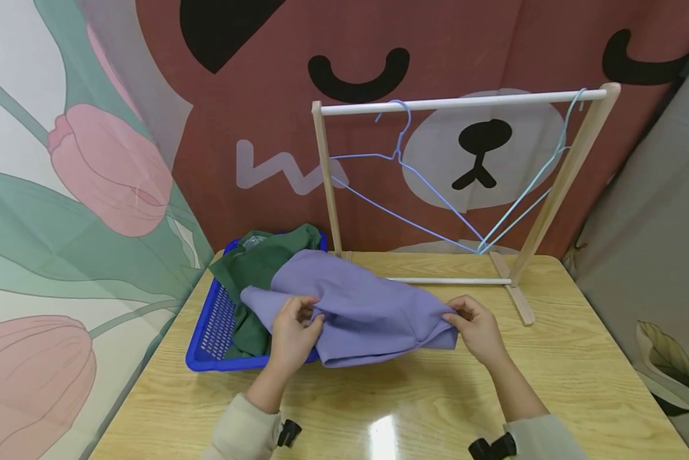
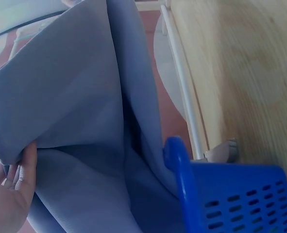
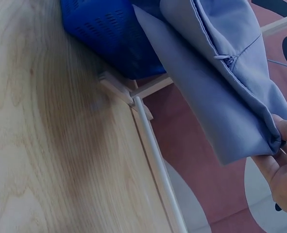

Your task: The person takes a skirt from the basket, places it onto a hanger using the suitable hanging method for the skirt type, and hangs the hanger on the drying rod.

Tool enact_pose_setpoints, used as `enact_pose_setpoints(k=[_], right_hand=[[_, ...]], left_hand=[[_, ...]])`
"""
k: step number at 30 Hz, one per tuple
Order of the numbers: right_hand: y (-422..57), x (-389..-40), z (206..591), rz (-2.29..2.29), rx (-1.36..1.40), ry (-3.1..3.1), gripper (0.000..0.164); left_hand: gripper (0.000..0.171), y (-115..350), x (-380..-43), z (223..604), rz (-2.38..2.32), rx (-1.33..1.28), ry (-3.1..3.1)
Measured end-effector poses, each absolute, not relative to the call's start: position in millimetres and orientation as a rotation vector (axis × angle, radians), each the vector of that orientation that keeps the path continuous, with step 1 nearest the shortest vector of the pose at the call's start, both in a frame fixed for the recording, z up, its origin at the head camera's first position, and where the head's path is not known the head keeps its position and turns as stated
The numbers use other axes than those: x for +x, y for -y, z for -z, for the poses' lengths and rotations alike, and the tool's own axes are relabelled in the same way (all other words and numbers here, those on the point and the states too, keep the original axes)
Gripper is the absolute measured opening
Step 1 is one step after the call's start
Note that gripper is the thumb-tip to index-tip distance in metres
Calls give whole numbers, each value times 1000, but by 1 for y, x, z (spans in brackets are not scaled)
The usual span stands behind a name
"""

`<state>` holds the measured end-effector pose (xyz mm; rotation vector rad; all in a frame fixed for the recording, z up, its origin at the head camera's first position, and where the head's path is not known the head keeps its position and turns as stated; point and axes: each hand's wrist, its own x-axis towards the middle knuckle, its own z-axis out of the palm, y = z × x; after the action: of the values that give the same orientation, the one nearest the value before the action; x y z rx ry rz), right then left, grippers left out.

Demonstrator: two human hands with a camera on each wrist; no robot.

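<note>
A purple cloth garment (image 1: 367, 306) is spread between both hands, above the table and partly over the blue basket (image 1: 229, 365). My left hand (image 1: 289, 335) pinches its near left part between thumb and fingers; the left wrist view shows the fingers (image 2: 27, 167) at a fold. At the other end, my right hand (image 1: 481, 329) pinches the right corner. In the right wrist view, the doubled edge of the purple cloth (image 3: 230, 121) runs into that grip, and a small gathered stitch shows along the seam. Folds hide some of the left fingertips.
A crumpled green garment (image 1: 264, 262) lies in the basket. Behind the cloth stands a wooden rack with a white rod (image 1: 465, 102). A periwinkle hanger (image 1: 399, 153) and a light teal hanger (image 1: 537, 179) hang from it. A printed curtain (image 1: 252, 96) backs the wooden table (image 1: 551, 383).
</note>
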<state>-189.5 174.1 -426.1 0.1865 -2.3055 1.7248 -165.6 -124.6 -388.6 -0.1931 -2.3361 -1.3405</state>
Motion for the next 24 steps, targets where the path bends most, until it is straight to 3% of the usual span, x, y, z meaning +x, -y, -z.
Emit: enact_pose_setpoints(k=[13, 24], right_hand=[[-190, -189, 425, -1677, 154, 2319, 12], [-191, -191, 434, -1721, 154, 2316, 12]], left_hand=[[25, 107, -162, 386, 1390, -337, 2256], [30, 97, -144, 420, 1686, -93, 2286]])
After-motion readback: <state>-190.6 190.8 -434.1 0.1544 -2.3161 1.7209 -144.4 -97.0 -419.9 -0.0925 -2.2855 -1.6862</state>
